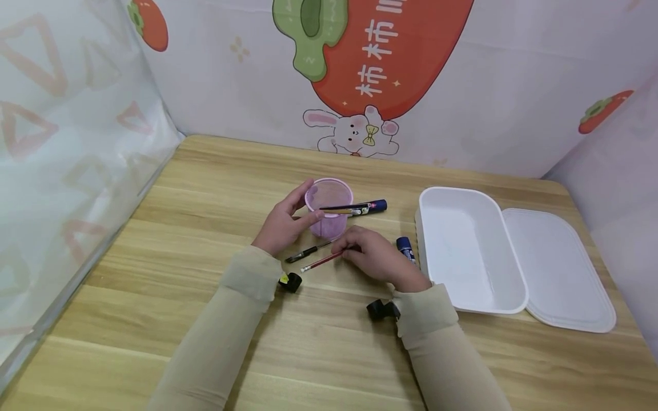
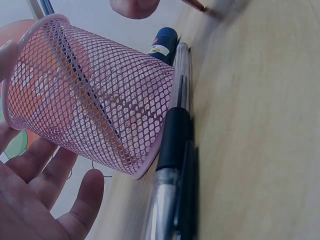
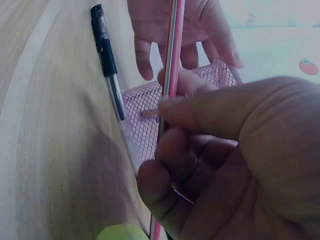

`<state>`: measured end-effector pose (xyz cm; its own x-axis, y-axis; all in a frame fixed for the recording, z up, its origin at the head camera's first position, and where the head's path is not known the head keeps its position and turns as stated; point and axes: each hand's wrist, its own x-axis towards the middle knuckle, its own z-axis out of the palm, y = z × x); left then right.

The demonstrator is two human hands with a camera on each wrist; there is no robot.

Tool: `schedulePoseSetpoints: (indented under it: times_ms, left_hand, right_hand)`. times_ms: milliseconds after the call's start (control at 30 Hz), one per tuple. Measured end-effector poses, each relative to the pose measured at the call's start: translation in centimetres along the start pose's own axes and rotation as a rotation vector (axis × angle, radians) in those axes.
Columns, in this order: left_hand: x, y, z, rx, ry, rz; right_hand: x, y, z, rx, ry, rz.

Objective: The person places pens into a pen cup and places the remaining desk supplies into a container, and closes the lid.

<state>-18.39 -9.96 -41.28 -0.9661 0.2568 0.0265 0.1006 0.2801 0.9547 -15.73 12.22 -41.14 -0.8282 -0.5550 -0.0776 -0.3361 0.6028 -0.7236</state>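
My left hand [image 1: 283,225] holds a pink mesh pen cup [image 1: 329,228] around its left side, thumb near the rim. The cup stands on the table with two pencils [image 1: 343,211] leaning in it, one dark and one wood-coloured. Between thumb and fingers my right hand [image 1: 377,258] pinches a red striped pencil [image 3: 175,52], just in front of the cup. Its white-tipped end points to the left in the head view. A clear gel pen [image 2: 175,120] with a black grip and cap lies close by the cup's base.
Behind the cup lies a blue glue stick [image 1: 377,206]. A second blue glue stick [image 1: 405,249] is beside a white plastic box [image 1: 422,240] on the right. The box's flat white lid [image 1: 565,268] lies beyond it. A printed cloth backs the table [image 1: 154,285].
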Motion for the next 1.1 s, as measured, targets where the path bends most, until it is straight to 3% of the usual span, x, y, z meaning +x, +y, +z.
schedulePoseSetpoints:
  times_ms: [300, 500, 700, 867, 1000, 1100]
  left_hand:
    - [0.1, -0.4, 0.1, 0.011, 0.009, -0.006]
    - [0.1, -0.4, 0.1, 0.007, 0.005, -0.021]
    - [-0.4, 1.2, 0.0, -0.007, -0.004, -0.042]
    - [-1.1, 2.9, 0.0, 0.01, -0.012, -0.039]
    - [-1.1, 3.0, 0.0, 0.015, -0.01, -0.046]
    - [-0.7, 2.1, -0.1, 0.007, -0.007, -0.051]
  right_hand:
    - [-0.1, -0.2, -0.1, 0.067, -0.023, -0.042]
    - [0.0, -0.1, 0.1, 0.105, -0.037, 0.004]
    - [0.3, -0.1, 1.1, 0.071, -0.126, 0.017]
    - [0.3, -0.3, 1.5, 0.087, -0.118, 0.026]
    - [0.3, -0.4, 1.6, 0.122, -0.111, 0.053]
    - [0.4, -0.6, 1.6, 0.129, -0.095, 0.062]
